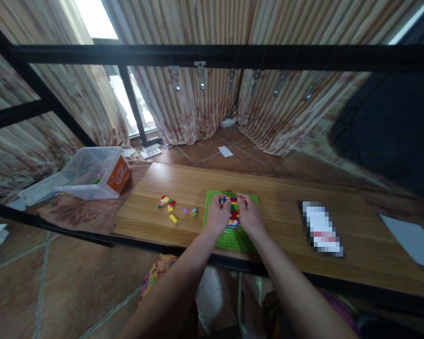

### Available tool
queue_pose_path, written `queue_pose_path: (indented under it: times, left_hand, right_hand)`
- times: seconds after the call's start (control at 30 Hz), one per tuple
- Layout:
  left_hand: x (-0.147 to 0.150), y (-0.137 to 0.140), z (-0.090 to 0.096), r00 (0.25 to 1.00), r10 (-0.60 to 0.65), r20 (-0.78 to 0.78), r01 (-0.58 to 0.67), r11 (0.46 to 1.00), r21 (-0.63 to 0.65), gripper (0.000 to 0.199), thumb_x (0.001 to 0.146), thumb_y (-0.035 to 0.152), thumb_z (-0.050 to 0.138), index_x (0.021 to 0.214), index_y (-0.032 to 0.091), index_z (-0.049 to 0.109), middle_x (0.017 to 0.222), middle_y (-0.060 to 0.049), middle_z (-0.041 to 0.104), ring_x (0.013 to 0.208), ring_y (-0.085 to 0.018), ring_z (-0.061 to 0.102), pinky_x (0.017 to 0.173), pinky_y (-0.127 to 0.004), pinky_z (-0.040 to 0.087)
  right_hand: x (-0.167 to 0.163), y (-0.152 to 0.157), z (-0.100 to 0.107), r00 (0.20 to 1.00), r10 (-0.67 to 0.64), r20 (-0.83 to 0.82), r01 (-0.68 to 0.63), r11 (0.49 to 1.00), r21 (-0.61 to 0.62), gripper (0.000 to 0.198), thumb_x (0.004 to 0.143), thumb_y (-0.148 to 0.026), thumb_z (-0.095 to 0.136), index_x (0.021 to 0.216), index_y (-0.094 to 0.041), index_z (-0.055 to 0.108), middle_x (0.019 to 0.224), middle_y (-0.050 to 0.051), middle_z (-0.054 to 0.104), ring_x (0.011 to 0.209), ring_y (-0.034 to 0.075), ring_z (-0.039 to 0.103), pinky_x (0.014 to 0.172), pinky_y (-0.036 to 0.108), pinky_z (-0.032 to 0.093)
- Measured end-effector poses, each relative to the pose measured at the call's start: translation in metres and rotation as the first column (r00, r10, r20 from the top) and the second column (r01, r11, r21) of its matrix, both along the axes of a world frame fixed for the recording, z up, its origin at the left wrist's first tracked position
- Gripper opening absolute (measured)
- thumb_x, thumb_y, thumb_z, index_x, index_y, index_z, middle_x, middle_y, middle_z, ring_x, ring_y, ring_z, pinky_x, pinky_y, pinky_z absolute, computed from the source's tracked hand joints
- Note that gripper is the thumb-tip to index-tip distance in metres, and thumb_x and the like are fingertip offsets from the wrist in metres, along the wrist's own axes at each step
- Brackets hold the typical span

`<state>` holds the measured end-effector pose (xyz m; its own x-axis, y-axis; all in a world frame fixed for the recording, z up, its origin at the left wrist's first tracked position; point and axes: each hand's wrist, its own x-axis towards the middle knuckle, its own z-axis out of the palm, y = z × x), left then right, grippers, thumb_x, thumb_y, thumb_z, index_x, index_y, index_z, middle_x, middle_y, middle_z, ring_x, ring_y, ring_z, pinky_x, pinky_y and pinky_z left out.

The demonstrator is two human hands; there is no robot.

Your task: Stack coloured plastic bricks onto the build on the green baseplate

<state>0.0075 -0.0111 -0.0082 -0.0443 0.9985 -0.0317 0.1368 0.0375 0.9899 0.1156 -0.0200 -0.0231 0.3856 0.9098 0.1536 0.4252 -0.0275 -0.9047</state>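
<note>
A green studded baseplate (pixel 229 240) lies on the wooden table in front of me. On it sits a block of multicoloured toy bricks (pixel 234 215), with red, yellow, blue and white showing. My left hand (pixel 218 215) is closed against the left side of this brick build, its fingers curled at the far edge. From the right side my right hand (pixel 250 215) grips it in the same way, thumb toward the middle. Both hands cover parts of the build. Left of the plate lie loose bricks: a purple one (pixel 185 210), a small mixed cluster (pixel 194 213) and a yellow one (pixel 173 218).
More loose bricks (pixel 164 201) lie on the table's left part. A clear plastic bin (pixel 88 162) with an orange label stands beyond the left end. A blurred-out object (pixel 321 228) and white paper (pixel 410 240) lie to the right. A black metal bar (pixel 212 56) crosses above.
</note>
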Motion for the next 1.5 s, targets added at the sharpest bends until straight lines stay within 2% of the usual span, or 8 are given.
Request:
queue_pose_path:
  times: [0.17, 0.3, 0.47, 0.7, 0.93, 1.3, 1.4, 1.5]
  left_hand:
    - [-0.002, 0.003, 0.002, 1.000, 0.029, -0.004, -0.029, 1.000, 0.010, 0.008, 0.079, 0.025, 0.060, 0.085, 0.020, 0.059, 0.069, 0.003, 0.057, 0.069, -0.015, 0.055, 0.068, -0.027, 0.044]
    - [-0.004, 0.009, -0.005, 0.999, -0.001, 0.033, 0.001, 1.000, -0.006, 0.019, 0.076, 0.035, 0.062, 0.087, 0.020, 0.060, 0.071, 0.002, 0.057, 0.068, -0.015, 0.053, 0.066, -0.027, 0.043]
    - [-0.006, 0.008, -0.005, 0.986, -0.001, 0.166, 0.011, 0.998, -0.058, 0.031, 0.070, 0.045, 0.066, 0.086, 0.020, 0.061, 0.075, 0.002, 0.059, 0.069, -0.015, 0.055, 0.067, -0.027, 0.047]
    - [-0.009, 0.004, 0.004, 0.925, 0.035, 0.379, 0.049, 0.977, -0.210, 0.041, 0.061, 0.030, 0.064, 0.101, 0.018, 0.067, 0.086, 0.000, 0.068, 0.071, -0.017, 0.063, 0.065, -0.029, 0.052]
    - [-0.011, 0.000, 0.006, 0.920, 0.019, 0.391, 0.055, 0.983, -0.177, 0.048, 0.058, 0.025, 0.063, 0.105, 0.018, 0.069, 0.097, -0.003, 0.072, 0.083, -0.020, 0.067, 0.071, -0.031, 0.054]
    - [-0.013, -0.003, 0.003, 0.932, -0.026, 0.361, 0.045, 0.998, -0.045, 0.040, 0.063, 0.025, 0.065, 0.102, 0.019, 0.069, 0.103, -0.003, 0.071, 0.093, -0.020, 0.064, 0.084, -0.032, 0.052]
    - [-0.013, -0.003, 0.000, 0.933, -0.023, 0.360, 0.040, 0.998, -0.039, 0.039, 0.064, 0.025, 0.063, 0.102, 0.020, 0.069, 0.105, -0.003, 0.071, 0.094, -0.020, 0.064, 0.084, -0.032, 0.052]
    - [-0.012, -0.003, 0.000, 0.925, -0.007, 0.380, 0.031, 0.998, -0.056, 0.038, 0.063, 0.024, 0.063, 0.100, 0.019, 0.069, 0.101, -0.003, 0.071, 0.091, -0.019, 0.065, 0.082, -0.031, 0.053]
  right_hand:
    - [-0.006, 0.001, 0.006, 0.999, -0.023, 0.034, 0.023, 1.000, 0.009, 0.024, 0.091, -0.030, 0.046, 0.101, -0.022, 0.066, 0.100, 0.009, 0.074, 0.094, 0.023, 0.067, 0.090, 0.039, 0.050]
    - [-0.008, 0.002, 0.008, 0.998, -0.042, 0.048, 0.042, 0.999, 0.004, 0.025, 0.093, -0.028, 0.045, 0.104, -0.021, 0.066, 0.103, 0.010, 0.074, 0.095, 0.022, 0.068, 0.089, 0.038, 0.051]
    - [-0.009, 0.000, 0.011, 0.998, -0.037, 0.044, 0.038, 0.999, -0.014, 0.027, 0.095, -0.029, 0.044, 0.108, -0.021, 0.066, 0.106, 0.009, 0.074, 0.097, 0.022, 0.068, 0.090, 0.036, 0.051]
    - [-0.009, -0.001, 0.013, 0.999, -0.033, 0.035, 0.034, 0.999, -0.032, 0.027, 0.096, -0.030, 0.044, 0.108, -0.020, 0.066, 0.105, 0.009, 0.074, 0.095, 0.021, 0.068, 0.088, 0.035, 0.051]
    - [-0.009, -0.001, 0.011, 0.999, -0.030, 0.040, 0.030, 1.000, -0.009, 0.027, 0.096, -0.031, 0.044, 0.108, -0.022, 0.066, 0.106, 0.008, 0.074, 0.098, 0.021, 0.068, 0.091, 0.036, 0.051]
    - [-0.010, -0.002, 0.013, 0.999, -0.036, 0.030, 0.037, 0.999, -0.027, 0.027, 0.095, -0.030, 0.042, 0.106, -0.021, 0.065, 0.106, 0.009, 0.073, 0.099, 0.022, 0.068, 0.090, 0.036, 0.050]
    - [-0.009, -0.003, 0.012, 1.000, -0.030, -0.008, 0.030, 0.999, -0.014, 0.027, 0.095, -0.032, 0.043, 0.105, -0.022, 0.065, 0.106, 0.009, 0.073, 0.099, 0.022, 0.067, 0.092, 0.037, 0.050]
    - [-0.007, -0.001, 0.009, 0.989, -0.026, -0.145, 0.026, 1.000, 0.002, 0.026, 0.092, -0.034, 0.047, 0.102, -0.021, 0.066, 0.105, 0.009, 0.073, 0.099, 0.023, 0.066, 0.093, 0.038, 0.049]
